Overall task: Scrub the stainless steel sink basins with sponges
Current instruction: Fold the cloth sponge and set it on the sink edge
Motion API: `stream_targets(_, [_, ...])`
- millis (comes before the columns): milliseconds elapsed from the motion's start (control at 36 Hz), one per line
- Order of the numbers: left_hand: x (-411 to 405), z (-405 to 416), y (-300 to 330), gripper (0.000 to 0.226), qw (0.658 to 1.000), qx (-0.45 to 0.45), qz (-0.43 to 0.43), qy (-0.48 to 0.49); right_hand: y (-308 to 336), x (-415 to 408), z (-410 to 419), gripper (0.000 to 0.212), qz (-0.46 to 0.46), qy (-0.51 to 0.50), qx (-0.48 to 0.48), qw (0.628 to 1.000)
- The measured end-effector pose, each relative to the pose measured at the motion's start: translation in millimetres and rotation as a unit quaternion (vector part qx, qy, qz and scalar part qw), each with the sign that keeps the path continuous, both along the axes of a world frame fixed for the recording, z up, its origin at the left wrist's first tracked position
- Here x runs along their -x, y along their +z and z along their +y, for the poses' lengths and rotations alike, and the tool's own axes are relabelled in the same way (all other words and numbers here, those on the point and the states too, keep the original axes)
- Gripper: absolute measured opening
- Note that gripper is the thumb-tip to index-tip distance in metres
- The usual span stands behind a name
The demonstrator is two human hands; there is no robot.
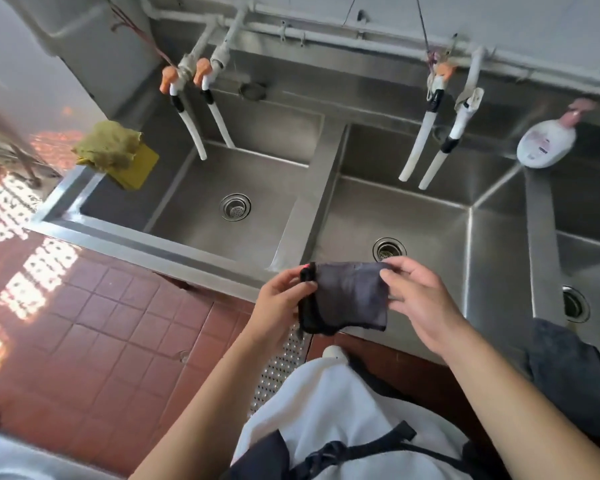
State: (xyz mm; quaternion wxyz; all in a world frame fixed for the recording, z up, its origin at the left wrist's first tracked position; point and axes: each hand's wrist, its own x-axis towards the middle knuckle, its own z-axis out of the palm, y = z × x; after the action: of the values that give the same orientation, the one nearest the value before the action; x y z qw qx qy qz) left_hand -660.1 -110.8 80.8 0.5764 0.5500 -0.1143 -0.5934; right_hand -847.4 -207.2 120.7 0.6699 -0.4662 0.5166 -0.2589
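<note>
A stainless steel sink with three basins fills the view: the left basin [191, 188], the middle basin [426, 230] and part of a right basin [589, 251]. Both my hands hold a dark grey cloth [347, 296] with a black edge, stretched over the sink's front rim by the middle basin. My left hand [281, 299] pinches its left side and my right hand [416, 299] pinches its upper right corner. A yellow sponge under a yellow-green rag [113, 152] sits on the sink's far left corner.
White taps with orange handles [187, 98] hang over the left basin, another pair [440, 126] over the middle one. A white soap bottle [548, 142] lies on the divider at right. A dark cloth [568, 368] drapes over the front rim. Red floor tiles lie at left.
</note>
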Motion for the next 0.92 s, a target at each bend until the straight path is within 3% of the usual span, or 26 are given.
stream_targets(278, [-37.9,14.1,28.0,0.033,0.997,-0.043,-0.062,-0.007,-22.0,-31.4,-14.1,0.013,-0.046,0.106,-0.084,0.990])
stream_targets(444, [-79.5,28.1,32.5,0.035,0.981,-0.121,-0.139,0.056,-30.5,-87.6,-11.9,0.046,-0.089,0.184,-0.136,0.969])
stream_targets(667, [-180.9,64.8,30.2,0.050,0.978,-0.118,-0.123,0.118,-29.1,-199.0,4.2,0.018,-0.081,0.274,-0.140,0.948])
stream_targets(778, [-256.6,77.3,13.0,0.055,0.978,-0.125,-0.132,0.102,-42.1,-276.0,21.6,0.023,-0.030,0.265,-0.147,0.952])
stream_targets(917, [-372.2,85.4,-14.3,0.044,0.973,-0.136,-0.167,0.081,-62.9,-390.3,50.2,0.024,0.002,0.192,-0.165,0.967])
